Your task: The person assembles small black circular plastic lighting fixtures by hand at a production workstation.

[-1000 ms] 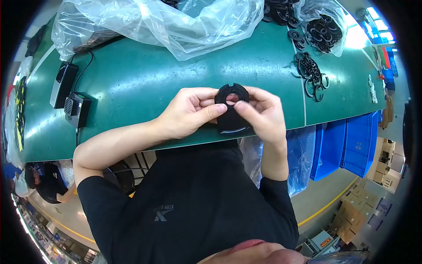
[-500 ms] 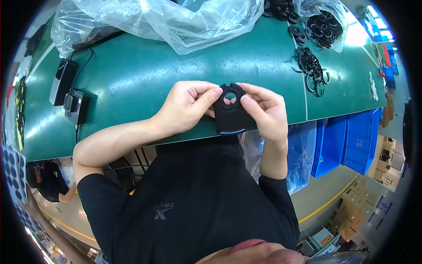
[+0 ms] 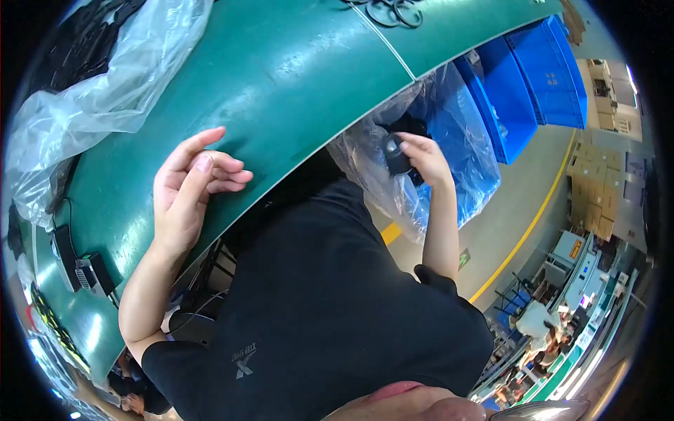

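Out to the right, past the table's edge, my right hand (image 3: 427, 160) pinches a black plastic part (image 3: 397, 164) with a round opening near one end. It is held over a blue bin lined with a clear plastic bag (image 3: 474, 184). Other black pieces (image 3: 413, 126) lie inside that bag, partly covered by my hand. My left hand (image 3: 186, 189) hovers at the near edge of the green table (image 3: 281, 91), fingers loosely bent and apart, with nothing in it.
Black rings (image 3: 393, 12) lie at the table's far side. A large clear plastic bag (image 3: 130, 95) with dark contents covers the table's left. Below it sits a small black device (image 3: 91, 274) with a cable. More blue bins (image 3: 547, 70) stand at right, near stacked cartons (image 3: 593, 189).
My right hand has carried the black part from the table's near edge rightward to the lined bin. My left hand has let go of it. The view has turned to the right.
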{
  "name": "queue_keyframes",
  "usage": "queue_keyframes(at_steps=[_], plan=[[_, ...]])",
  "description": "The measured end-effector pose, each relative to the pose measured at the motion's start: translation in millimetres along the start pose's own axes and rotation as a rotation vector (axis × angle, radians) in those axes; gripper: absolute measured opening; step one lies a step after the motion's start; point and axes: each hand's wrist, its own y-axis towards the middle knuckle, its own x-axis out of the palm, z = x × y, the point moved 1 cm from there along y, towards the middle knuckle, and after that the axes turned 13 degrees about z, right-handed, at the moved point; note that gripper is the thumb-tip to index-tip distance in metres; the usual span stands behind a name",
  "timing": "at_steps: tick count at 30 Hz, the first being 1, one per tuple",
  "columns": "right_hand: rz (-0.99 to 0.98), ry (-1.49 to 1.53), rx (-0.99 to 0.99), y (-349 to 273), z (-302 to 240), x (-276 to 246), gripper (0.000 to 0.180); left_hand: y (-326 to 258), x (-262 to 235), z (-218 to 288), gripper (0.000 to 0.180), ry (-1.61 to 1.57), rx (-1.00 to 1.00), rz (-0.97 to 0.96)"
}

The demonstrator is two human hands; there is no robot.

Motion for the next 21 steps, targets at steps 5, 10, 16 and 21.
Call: queue_keyframes(at_steps=[5, 10, 16, 21], plan=[[0.578, 0.182, 0.173, 45.0, 152.8, -100.9, 0.037, 7.8, 4.4, -3.8, 0.036, 0.044, 0.033, 0.043], [0.938, -0.128, 0.346, 57.3, 307.6, -208.6, 0.037, 21.7, 16.3, 2.7, 0.036, 0.007, 0.026, -0.008], [0.491, 0.353, 0.174, 36.1, 201.7, -133.3, 0.031, 7.7, 10.8, 6.7, 0.031, 0.181, 0.064, -0.003], [0.024, -0.169, 0.097, 3.7, 15.2, -54.4, 0.024, 6.8, 5.9, 3.0, 0.029, 0.025, 0.109, -0.069]])
